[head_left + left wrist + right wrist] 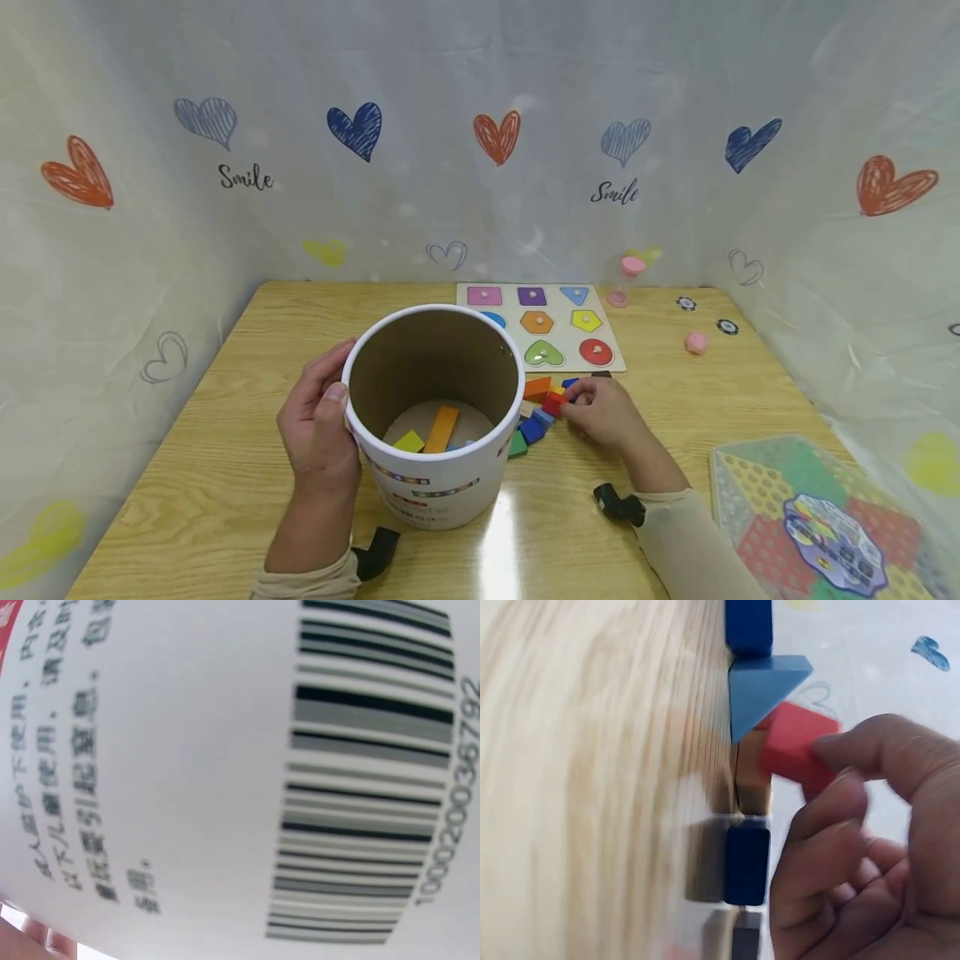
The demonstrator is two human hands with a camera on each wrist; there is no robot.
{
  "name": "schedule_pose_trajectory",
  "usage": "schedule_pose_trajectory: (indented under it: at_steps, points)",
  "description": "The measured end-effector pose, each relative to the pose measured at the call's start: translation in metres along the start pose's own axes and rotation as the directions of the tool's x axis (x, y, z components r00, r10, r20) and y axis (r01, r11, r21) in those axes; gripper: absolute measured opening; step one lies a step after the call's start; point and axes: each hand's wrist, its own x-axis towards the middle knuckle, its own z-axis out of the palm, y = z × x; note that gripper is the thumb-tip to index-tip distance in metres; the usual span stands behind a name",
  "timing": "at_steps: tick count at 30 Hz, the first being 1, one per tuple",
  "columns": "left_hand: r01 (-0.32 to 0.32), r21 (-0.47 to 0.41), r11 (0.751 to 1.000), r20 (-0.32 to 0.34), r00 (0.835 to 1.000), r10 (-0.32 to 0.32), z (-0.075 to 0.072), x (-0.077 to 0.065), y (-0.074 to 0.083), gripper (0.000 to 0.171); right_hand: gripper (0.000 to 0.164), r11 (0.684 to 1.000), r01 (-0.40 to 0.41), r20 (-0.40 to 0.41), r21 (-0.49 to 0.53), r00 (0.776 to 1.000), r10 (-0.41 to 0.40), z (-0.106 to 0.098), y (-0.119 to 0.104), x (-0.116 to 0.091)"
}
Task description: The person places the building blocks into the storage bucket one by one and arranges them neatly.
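Observation:
My left hand (318,429) grips the left side of a white cylindrical bucket (446,496), thumb at its rim. Inside lie an orange plank block (442,429), a yellow block (409,442) and a partly hidden light blue one. In the left wrist view, the bucket's wall (195,772) with a barcode fills nearly everything. To the bucket's right, my right hand (609,415) pinches a red block (799,742) between thumb and fingers, over a small pile of blocks. Close to it are a light blue triangular block (761,694) and a dark blue block (748,862).
Behind the pile lies a shape puzzle board (506,343) with knobbed pieces. A pink hourglass (632,267), a small pink toy (696,342) and two round chips (727,327) are at the back right. A flat game box (757,475) lies at the front right.

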Motion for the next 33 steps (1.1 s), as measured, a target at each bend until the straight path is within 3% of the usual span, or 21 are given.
schedule_pose_trajectory:
  at_steps: [5,10,14,18,22,27,33]
  points:
    - [-0.003,0.011,1.000,0.007,1.000,0.003,0.000,0.001,0.001,0.038,0.017,0.996,0.058,-0.020,0.071,0.998,-0.057,-0.013,-0.020,-0.010]
    - [0.000,0.032,0.999,0.004,1.000,0.000,-0.001,0.001,0.003,0.038,0.015,0.956,0.220,-0.059,0.191,0.975,-0.213,-0.035,-0.059,-0.031]
    - [0.000,0.048,0.999,0.000,1.000,0.000,-0.001,0.002,0.005,0.039,0.015,0.894,0.378,-0.111,0.241,0.926,-0.361,-0.050,-0.098,-0.050]
    - [-0.006,0.041,0.999,-0.005,1.000,0.006,-0.002,0.002,0.005,0.039,0.015,0.813,0.522,-0.124,0.257,0.852,-0.508,-0.054,-0.134,-0.065]
    - [-0.004,0.018,1.000,-0.003,1.000,0.004,-0.003,0.001,0.004,0.039,0.015,0.757,0.588,-0.085,0.285,0.802,-0.591,-0.046,-0.160,-0.072]
    - [0.003,0.010,1.000,0.002,1.000,-0.003,-0.003,0.000,0.002,0.039,0.014,0.763,0.568,-0.045,0.308,0.810,-0.584,-0.033,-0.171,-0.071]
    - [0.001,0.006,1.000,0.007,1.000,-0.001,-0.002,0.000,0.001,0.039,0.018,0.779,0.558,-0.074,0.284,0.823,-0.563,-0.034,-0.163,-0.071]
